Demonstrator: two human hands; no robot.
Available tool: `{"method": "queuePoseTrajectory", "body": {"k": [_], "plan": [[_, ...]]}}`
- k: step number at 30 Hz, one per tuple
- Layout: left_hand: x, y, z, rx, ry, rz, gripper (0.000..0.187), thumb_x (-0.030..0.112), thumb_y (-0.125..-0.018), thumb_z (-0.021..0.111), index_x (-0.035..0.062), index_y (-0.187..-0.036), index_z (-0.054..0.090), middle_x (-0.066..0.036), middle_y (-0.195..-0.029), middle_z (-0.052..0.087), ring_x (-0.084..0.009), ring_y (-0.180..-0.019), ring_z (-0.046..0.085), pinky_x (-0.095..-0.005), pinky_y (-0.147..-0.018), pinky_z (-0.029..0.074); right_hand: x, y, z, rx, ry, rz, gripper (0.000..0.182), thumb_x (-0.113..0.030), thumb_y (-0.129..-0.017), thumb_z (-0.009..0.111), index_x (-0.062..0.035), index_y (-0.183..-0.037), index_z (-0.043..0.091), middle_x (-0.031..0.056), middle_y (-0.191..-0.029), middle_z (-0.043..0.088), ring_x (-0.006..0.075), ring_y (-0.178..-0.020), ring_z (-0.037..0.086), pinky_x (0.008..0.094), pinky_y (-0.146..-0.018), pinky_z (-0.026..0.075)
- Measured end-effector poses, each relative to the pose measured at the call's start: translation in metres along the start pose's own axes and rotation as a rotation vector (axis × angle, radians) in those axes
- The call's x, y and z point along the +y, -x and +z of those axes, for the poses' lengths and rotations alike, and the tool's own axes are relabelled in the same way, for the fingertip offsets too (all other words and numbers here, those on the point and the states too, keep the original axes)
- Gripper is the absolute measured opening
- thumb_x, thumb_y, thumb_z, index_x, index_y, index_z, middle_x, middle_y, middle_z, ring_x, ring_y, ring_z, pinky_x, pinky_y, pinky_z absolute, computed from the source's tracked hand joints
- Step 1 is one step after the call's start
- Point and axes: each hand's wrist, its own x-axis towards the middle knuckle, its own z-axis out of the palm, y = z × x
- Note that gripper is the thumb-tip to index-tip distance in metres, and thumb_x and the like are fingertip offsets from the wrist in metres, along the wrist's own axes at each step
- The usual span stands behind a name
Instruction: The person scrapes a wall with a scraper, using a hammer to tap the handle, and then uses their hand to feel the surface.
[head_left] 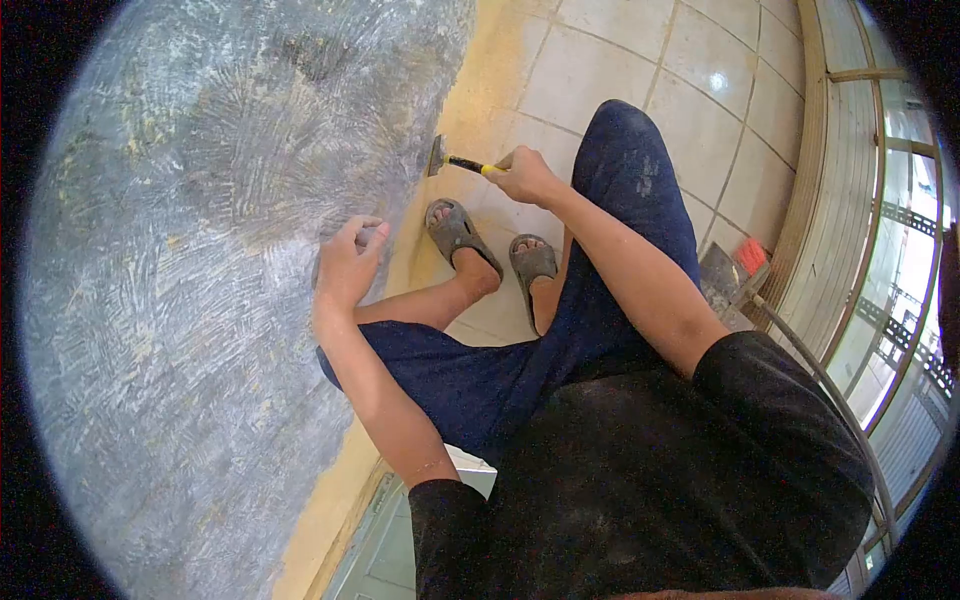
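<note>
My right hand (pixel 525 178) is wrapped round the black-and-yellow handle of a scraper (pixel 466 164). The scraper's wide metal blade is right at the edge of a large grey, streaky surface (pixel 230 270), where it meets a tan band (pixel 480 80). Over the grey surface, my left hand (pixel 348 262) has its fingers curled toward the thumb. A greyish patch shows between them, and I cannot tell what it is. Both my feet, in grey sandals (pixel 455 228), rest between the hands in this view.
Pale square floor tiles (pixel 590 70) spread beyond my knees. On the right, a dustpan-like grey thing (pixel 722 275) and a red-orange bristly thing (pixel 750 256) lie by a ribbed frame (pixel 815 180). A curved rod (pixel 815 370) runs past my right shoulder, near glass panels (pixel 890 250).
</note>
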Motion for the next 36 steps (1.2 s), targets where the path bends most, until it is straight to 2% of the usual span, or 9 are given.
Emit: {"method": "queuePoseTrajectory", "body": {"k": [9,12,15,17,21,27,29,32,36], "plan": [[-0.021,-0.010,-0.008,-0.059,0.011,-0.108,0.035,0.036,-0.092,0.064,0.0077,-0.111,0.068,-0.014,-0.079,0.067,-0.0279,-0.073,0.064,-0.0395,-0.071,0.050,0.003,-0.004,-0.015,-0.023,-0.040,0.029,0.038,-0.033,-0.085,0.072,0.0038,-0.092,0.074,0.0221,-0.071,0.068,0.0268,-0.065,0.067,0.0406,-0.065,0.052],[-0.011,-0.010,-0.011,-0.016,-0.035,-0.062,0.034,0.036,-0.092,0.063,0.0083,-0.112,0.069,-0.014,-0.079,0.067,-0.0276,-0.074,0.064,-0.0391,-0.071,0.050,0.003,-0.014,-0.029,-0.144,-0.068,0.103,0.037,-0.032,-0.085,0.071,0.0042,-0.090,0.074,0.0217,-0.069,0.067,0.0270,-0.062,0.065,0.0402,-0.065,0.052],[0.015,-0.017,-0.017,0.028,-0.025,0.063,0.035,0.037,-0.092,0.064,0.0089,-0.112,0.069,-0.014,-0.079,0.067,-0.0265,-0.073,0.065,-0.0385,-0.070,0.050,0.012,-0.017,-0.013,-0.018,-0.008,-0.050,0.037,-0.032,-0.084,0.070,0.0041,-0.085,0.074,0.0214,-0.067,0.066,0.0268,-0.061,0.065,0.0394,-0.065,0.053],[0.033,-0.015,-0.017,-0.020,0.037,0.020,0.037,0.038,-0.094,0.065,0.0073,-0.114,0.067,-0.010,-0.079,0.066,-0.0163,-0.074,0.064,-0.0329,-0.070,0.050,0.006,-0.011,-0.009,-0.042,0.009,0.032,0.037,-0.033,-0.082,0.071,0.0038,-0.078,0.073,0.0225,-0.069,0.067,0.0306,-0.066,0.068,0.0411,-0.068,0.054],[0.041,-0.016,-0.009,-0.025,-0.012,0.040,0.037,0.039,-0.094,0.065,0.0075,-0.113,0.067,-0.009,-0.081,0.067,-0.0160,-0.072,0.065,-0.0330,-0.069,0.050,0.015,-0.014,0.008,0.037,0.051,-0.057,0.035,-0.031,-0.082,0.069,0.0035,-0.074,0.071,0.0254,-0.074,0.067,0.0356,-0.072,0.069,0.0442,-0.070,0.054],[0.027,-0.024,0.003,-0.057,0.013,0.023,0.036,0.037,-0.093,0.066,0.0072,-0.113,0.067,-0.009,-0.084,0.068,-0.0160,-0.069,0.067,-0.0322,-0.066,0.052,0.015,-0.020,0.041,0.070,0.101,0.063,0.037,-0.030,-0.082,0.066,0.0069,-0.088,0.071,0.0309,-0.090,0.068,0.0425,-0.088,0.070,0.0443,-0.081,0.055],[0.014,-0.029,0.006,-0.055,0.095,-0.038,0.036,0.038,-0.093,0.064,0.0064,-0.110,0.069,-0.010,-0.076,0.067,-0.0202,-0.067,0.066,-0.0368,-0.068,0.050,0.001,-0.007,0.036,0.081,0.133,0.016,0.037,-0.030,-0.083,0.066,0.0063,-0.087,0.071,0.0306,-0.089,0.068,0.0418,-0.088,0.070,0.0446,-0.080,0.055],[-0.010,-0.035,0.006,-0.067,-0.016,-0.012,0.036,0.037,-0.093,0.064,0.0060,-0.111,0.068,-0.009,-0.078,0.067,-0.0191,-0.068,0.067,-0.0363,-0.068,0.050,-0.008,0.015,0.023,0.103,0.109,-0.036,0.036,-0.030,-0.084,0.066,0.0047,-0.086,0.072,0.0296,-0.086,0.068,0.0405,-0.087,0.070,0.0454,-0.079,0.055],[0.004,-0.016,0.002,-0.066,0.027,-0.039,0.036,0.037,-0.093,0.064,0.0065,-0.112,0.068,-0.009,-0.078,0.066,-0.0189,-0.069,0.068,-0.0362,-0.068,0.051,-0.009,0.030,0.003,0.101,0.058,-0.113,0.035,-0.033,-0.085,0.067,0.0017,-0.082,0.074,0.0275,-0.081,0.068,0.0395,-0.078,0.069,0.0464,-0.075,0.054]]}}
